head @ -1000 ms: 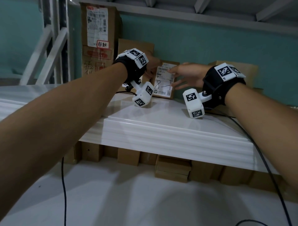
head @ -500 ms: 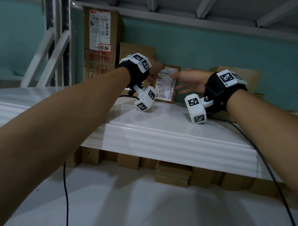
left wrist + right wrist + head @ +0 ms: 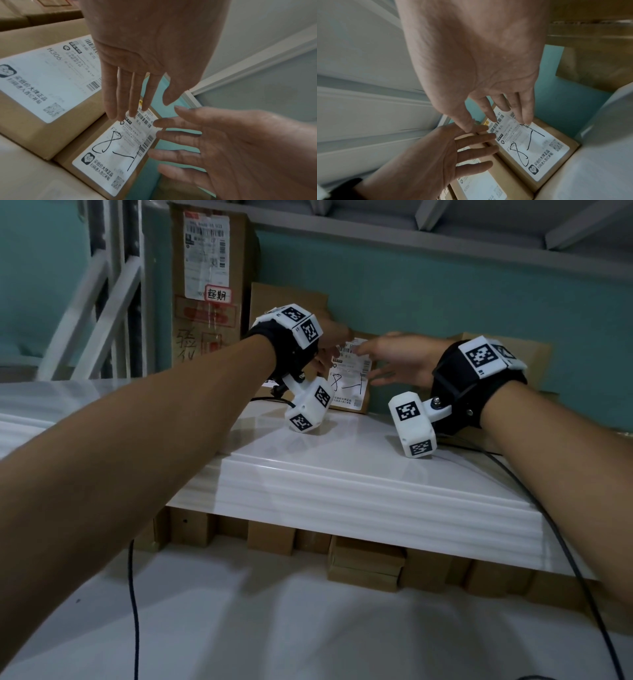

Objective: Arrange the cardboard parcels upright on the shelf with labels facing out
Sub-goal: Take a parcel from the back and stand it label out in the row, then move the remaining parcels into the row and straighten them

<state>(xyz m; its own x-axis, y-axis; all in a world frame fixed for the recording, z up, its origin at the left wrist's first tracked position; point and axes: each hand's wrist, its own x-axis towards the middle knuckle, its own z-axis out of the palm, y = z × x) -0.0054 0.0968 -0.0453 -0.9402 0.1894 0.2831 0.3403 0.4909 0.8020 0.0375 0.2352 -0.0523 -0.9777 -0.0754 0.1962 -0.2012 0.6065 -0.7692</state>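
A small cardboard parcel (image 3: 352,385) stands upright against the teal wall on the white shelf board (image 3: 342,453); its label (image 3: 120,147), marked "8-1" by hand, faces out. My left hand (image 3: 330,344) is at its upper left with straight fingers (image 3: 120,97) over the label's top. My right hand (image 3: 394,357) reaches in from the right, fingers (image 3: 523,108) spread and straight at the top edge. Whether either hand touches it I cannot tell. Left of it stand a medium parcel (image 3: 51,81), label out, and a tall parcel (image 3: 212,285), label out.
Another brown parcel (image 3: 513,354) sits behind my right wrist against the wall. A white diagonal frame (image 3: 102,313) rises at the far left. Cardboard blocks (image 3: 363,563) prop the shelf board over a lower white surface. Black cables (image 3: 548,508) trail from both wrists.
Both hands stay at the small parcel, which stands where it was. The head view has shifted slightly.
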